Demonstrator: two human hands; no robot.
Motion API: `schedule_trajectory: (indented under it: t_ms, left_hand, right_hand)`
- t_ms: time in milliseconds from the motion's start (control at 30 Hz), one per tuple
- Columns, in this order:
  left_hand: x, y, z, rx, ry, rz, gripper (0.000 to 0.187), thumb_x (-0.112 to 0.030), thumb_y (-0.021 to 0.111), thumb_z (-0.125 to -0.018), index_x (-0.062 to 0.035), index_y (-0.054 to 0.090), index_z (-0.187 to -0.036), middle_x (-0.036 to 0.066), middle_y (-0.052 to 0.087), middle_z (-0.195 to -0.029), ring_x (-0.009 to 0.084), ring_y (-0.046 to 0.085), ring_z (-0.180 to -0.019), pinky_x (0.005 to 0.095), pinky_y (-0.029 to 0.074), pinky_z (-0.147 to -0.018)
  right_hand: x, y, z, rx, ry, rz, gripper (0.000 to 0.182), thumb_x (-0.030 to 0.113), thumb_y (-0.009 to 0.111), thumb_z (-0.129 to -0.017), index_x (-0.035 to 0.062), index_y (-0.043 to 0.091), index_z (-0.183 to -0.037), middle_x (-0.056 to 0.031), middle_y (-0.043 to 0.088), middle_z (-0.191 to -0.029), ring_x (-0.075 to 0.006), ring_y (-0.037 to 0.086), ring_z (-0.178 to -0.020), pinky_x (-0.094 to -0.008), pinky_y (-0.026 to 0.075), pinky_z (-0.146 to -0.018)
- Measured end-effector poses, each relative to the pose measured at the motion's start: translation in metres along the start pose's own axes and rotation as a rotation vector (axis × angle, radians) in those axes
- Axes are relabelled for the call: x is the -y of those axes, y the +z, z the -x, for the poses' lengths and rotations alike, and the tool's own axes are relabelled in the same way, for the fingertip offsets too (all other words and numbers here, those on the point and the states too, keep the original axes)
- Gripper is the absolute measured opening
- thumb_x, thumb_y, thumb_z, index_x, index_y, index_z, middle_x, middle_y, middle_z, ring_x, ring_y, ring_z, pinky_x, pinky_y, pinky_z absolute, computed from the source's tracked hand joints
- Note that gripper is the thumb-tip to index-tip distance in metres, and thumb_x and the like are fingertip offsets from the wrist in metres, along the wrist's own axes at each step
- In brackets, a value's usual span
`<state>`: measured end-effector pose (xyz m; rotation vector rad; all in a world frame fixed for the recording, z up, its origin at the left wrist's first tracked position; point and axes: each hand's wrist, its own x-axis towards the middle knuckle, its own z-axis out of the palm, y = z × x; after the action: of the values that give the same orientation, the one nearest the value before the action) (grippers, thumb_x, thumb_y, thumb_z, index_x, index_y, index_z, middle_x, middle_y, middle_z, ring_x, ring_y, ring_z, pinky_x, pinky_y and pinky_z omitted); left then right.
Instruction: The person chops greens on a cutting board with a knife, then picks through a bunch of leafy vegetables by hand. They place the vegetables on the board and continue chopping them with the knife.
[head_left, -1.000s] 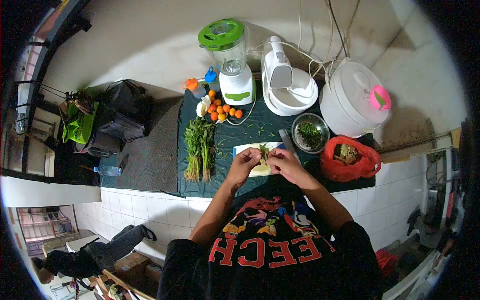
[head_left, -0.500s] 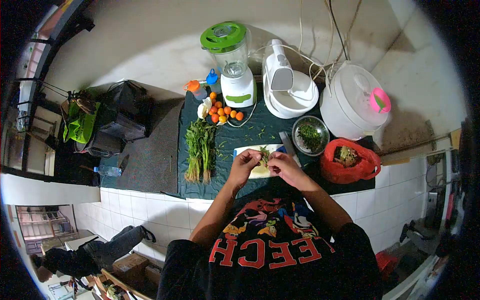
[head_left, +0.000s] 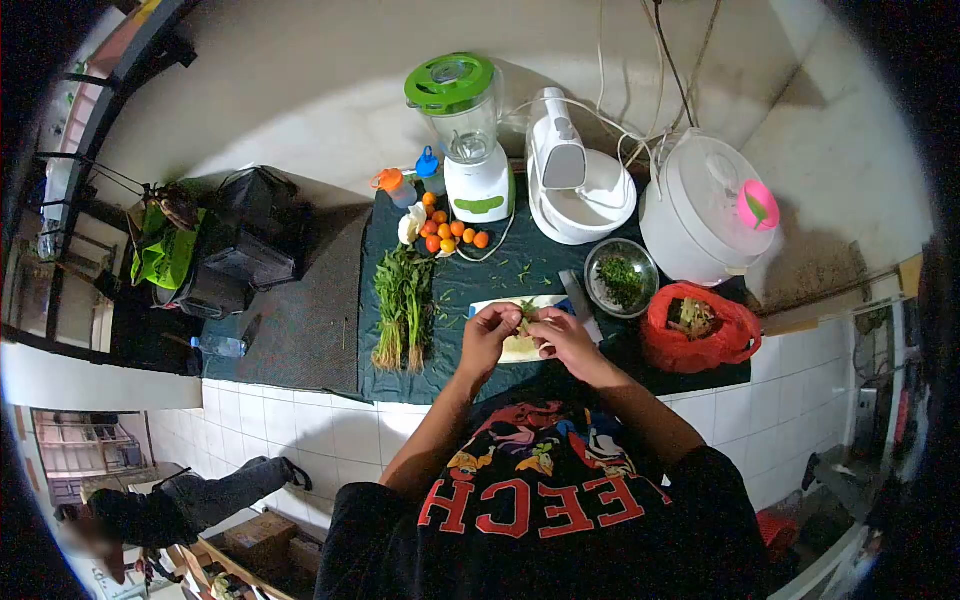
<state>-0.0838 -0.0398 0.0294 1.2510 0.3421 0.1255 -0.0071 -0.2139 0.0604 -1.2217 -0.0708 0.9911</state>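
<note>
My left hand and my right hand meet above a white cutting board, fingers pinched on a small sprig of leafy greens held between them. The fingers partly cover the sprig. Just right of my right hand, a broad knife lies across the board's edge. A clear bowl of chopped greens stands beyond it. Left of my left hand lies a bunch of long-stemmed greens, roots towards me. Bits of leaf are scattered on the dark green cloth.
Behind are a blender, a white stand mixer, small tomatoes and orange- and blue-topped bottles. A lidded white tub and a red plastic bag of scraps stand right. Another person is at lower left.
My hands stay over the board with the sprig, fingers shifted slightly and the right hand a little closer to the left. The view has tipped slightly, moving the tabletop things down a little.
</note>
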Motion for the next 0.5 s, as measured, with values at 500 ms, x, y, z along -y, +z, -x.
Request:
schedule_trajectory:
  t_ms: [500]
  left_hand:
    - [0.003, 0.006, 0.005, -0.126, 0.020, -0.004, 0.021, -0.015, 0.073, -0.094, 0.0003, 0.071, -0.108, 0.003, 0.071, -0.095, 0.0101, 0.063, -0.083, 0.0255, 0.052, -0.076]
  right_hand:
    - [-0.009, 0.002, -0.002, -0.156, -0.477, 0.586, 0.025, 0.019, 0.071, -0.094, 0.0003, 0.070, -0.111, -0.0088, 0.073, -0.093, -0.0123, 0.067, -0.086, -0.0290, 0.052, -0.076]
